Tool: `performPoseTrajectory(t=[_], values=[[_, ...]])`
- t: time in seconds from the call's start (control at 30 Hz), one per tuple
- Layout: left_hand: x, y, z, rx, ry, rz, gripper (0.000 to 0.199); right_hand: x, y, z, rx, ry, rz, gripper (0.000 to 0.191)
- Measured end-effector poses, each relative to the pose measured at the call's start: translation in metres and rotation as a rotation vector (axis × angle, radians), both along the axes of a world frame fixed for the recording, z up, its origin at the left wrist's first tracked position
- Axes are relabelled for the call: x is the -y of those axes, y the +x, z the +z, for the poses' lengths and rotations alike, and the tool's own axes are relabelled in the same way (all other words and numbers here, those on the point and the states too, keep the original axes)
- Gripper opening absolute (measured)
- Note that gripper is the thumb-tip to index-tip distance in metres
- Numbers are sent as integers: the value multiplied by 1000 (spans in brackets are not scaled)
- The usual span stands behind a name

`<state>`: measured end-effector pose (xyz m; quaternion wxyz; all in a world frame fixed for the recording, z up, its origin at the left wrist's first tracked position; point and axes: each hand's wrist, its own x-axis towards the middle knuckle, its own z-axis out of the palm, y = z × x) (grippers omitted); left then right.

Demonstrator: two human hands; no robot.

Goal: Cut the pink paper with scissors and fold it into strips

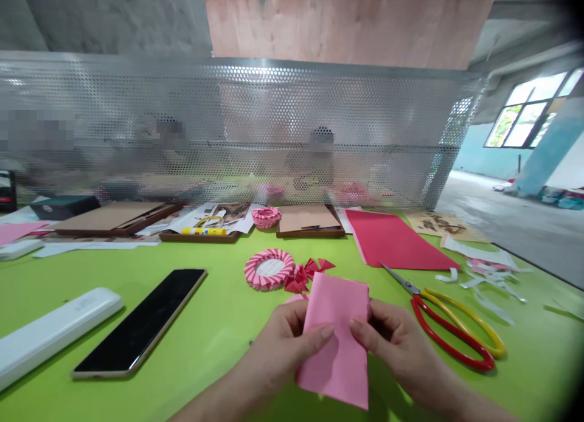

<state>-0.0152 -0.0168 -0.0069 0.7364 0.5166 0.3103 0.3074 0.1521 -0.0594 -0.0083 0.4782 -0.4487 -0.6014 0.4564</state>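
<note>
Perforated metal screen is standing across the view at 12 o'clock, with blurred people working behind it, and a window is glowing at 2 o'clock. Green surface is carrying everything we are using. Toward 11 o'clock, a yellow glue stick is lying on loose papers near a small striped paper basket. A red sheet is lying at 1 o'clock, while red-and-yellow scissors are resting at 3 o'clock near white paper scraps. A black phone is lying around 9 o'clock beside a white case. Just beyond our hands at 12 o'clock, a pink-striped paper ring is sitting beside small red folded triangles. We are working on a folded pink paper at 6 o'clock, gripping it between our left hand and right hand, our fingers clamped on its long edges. As a judgement, the next move calls for keeping those edges aligned.
</note>
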Motion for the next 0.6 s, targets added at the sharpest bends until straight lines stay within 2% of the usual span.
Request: performPoseTrajectory(t=[0.13, 0.23, 0.37, 0.47, 0.6], values=[[5, 4, 4, -5, -73, -23, 28, 1, -1, -4, 98, 33, 9, 23], [7, 4, 7, -2, -47, -36, 23, 2, -2, -3, 186, 94, -13, 25], [6, 4, 6, 11, -17, -62, 21, 2, -3, 0, 172, 126, 12, 23], [6, 5, 5, 12, -10, -38, 20, 2, -3, -2, 161, 125, 39, 21], [6, 5, 1, 35, -15, 31, 20, 3, -3, -7, 270, 162, -9, 30]])
